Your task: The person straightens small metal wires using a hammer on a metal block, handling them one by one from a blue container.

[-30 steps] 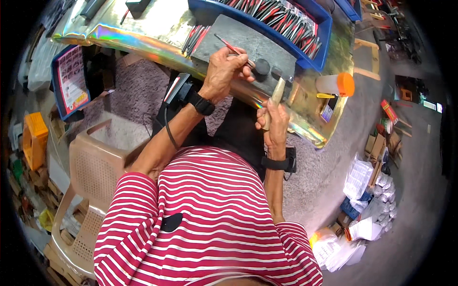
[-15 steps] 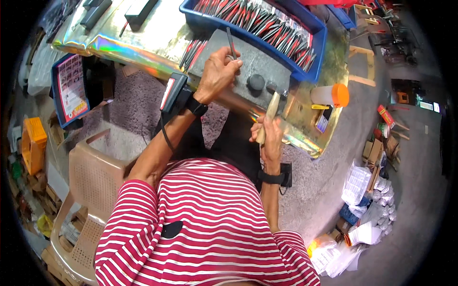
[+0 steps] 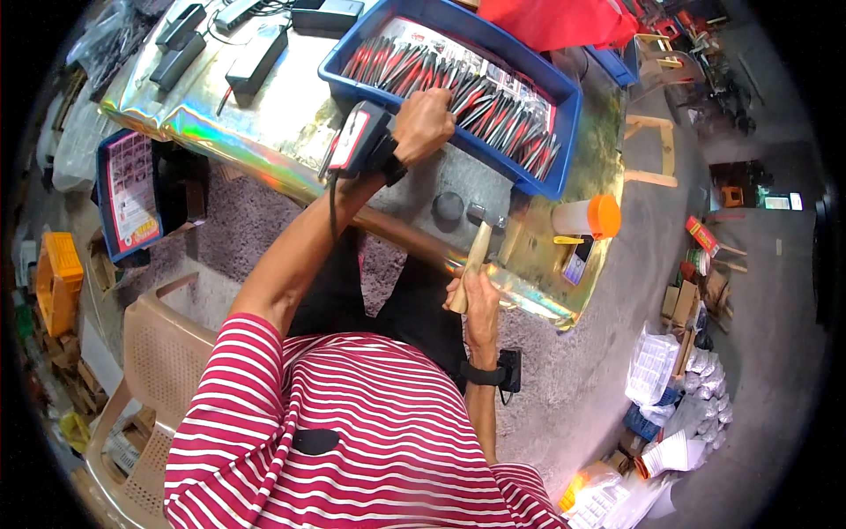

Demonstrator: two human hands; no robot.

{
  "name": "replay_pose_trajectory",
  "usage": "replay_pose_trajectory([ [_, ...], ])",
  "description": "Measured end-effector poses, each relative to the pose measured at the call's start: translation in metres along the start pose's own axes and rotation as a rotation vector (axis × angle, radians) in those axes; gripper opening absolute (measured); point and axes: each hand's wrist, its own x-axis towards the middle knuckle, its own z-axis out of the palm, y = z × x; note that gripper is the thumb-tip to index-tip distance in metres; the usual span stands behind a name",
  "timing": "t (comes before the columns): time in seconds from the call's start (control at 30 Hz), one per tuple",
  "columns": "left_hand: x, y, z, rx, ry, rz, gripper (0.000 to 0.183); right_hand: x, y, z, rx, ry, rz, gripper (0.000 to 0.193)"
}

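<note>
Judging by the pose, at the step of putting in or taking out one of the red-and-black pieces (image 3: 507, 128), with the left hand (image 3: 425, 123) over the near rim of the blue tray (image 3: 529, 179). Cannot tell whether grasping or releasing anything there, with fingertips hidden from view. See the pieces packed in a slanting row along the tray, on the worktop (image 3: 291, 123). Grasping a pale tool (image 3: 478, 251) in the right hand (image 3: 480, 300), with its tip near the dark block (image 3: 476, 212) and black disc (image 3: 448, 207) on the grey slab (image 3: 423, 183). Seems to call next for a clean pinch or release of a single piece without dragging on neighbours, with the tool kept clear of the slab meanwhile
</note>
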Motion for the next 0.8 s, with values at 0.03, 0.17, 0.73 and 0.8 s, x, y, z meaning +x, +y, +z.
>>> replay_pose_trajectory([
  [0.03, 0.006, -0.001, 0.004, 0.066, 0.031, 0.076, 0.019, -0.001, -0.001, 0.001, -0.005, 0.006, -0.008, 0.035],
  [0.17, 0.031, -0.009, 0.020, 0.174, -0.001, 0.075, 0.017, -0.001, 0.001, 0.004, -0.015, -0.022, -0.034, 0.035],
  [0.73, 0.016, -0.015, -0.002, -0.136, 0.231, 0.048, 0.020, -0.004, 0.010, 0.004, 0.018, -0.032, -0.014, 0.034],
  [0.8, -0.002, -0.030, -0.021, -0.116, 0.288, 0.089, 0.019, -0.003, 0.010, 0.005, 0.028, -0.009, -0.030, 0.037],
])
